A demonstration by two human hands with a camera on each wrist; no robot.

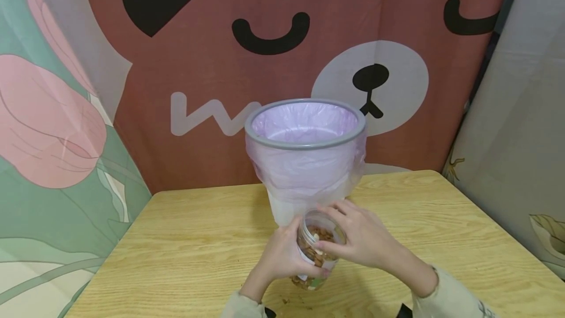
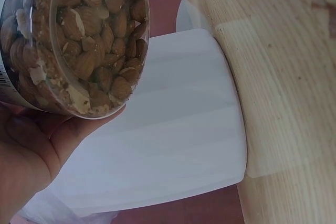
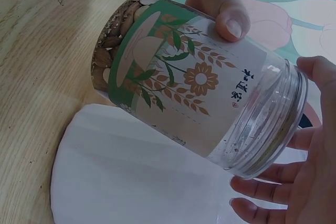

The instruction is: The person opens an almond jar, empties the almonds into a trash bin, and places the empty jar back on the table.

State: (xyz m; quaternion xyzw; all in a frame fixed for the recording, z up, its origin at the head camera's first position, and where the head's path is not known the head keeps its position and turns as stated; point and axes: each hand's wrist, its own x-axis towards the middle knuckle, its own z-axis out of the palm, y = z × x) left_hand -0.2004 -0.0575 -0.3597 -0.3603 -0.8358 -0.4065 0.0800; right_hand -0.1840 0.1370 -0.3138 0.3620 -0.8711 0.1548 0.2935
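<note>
Behind the bin (image 1: 304,178) we're seeing a cartoon curtain (image 1: 198,63), under the bin a wooden surface (image 1: 198,249); before it, left fingers (image 1: 291,229) are gripping an almond jar (image 3: 184,77), right fingers (image 3: 262,190) curling round its rim (image 3: 290,135), partly hiding the bin's foot (image 1: 278,212).

A pale yellow, wood-grained tabletop (image 1: 198,239) spreads beneath the fingers (image 1: 332,248) and out to either side of them, its far edge and rounded far right corner lying beyond them. A white bin (image 1: 304,145) stands upright on it just past the fingers, its base resting directly on the grain. On the near side of the fingers, a few small brown crumbs (image 1: 286,301) lie scattered, some mere dark specks.
</note>
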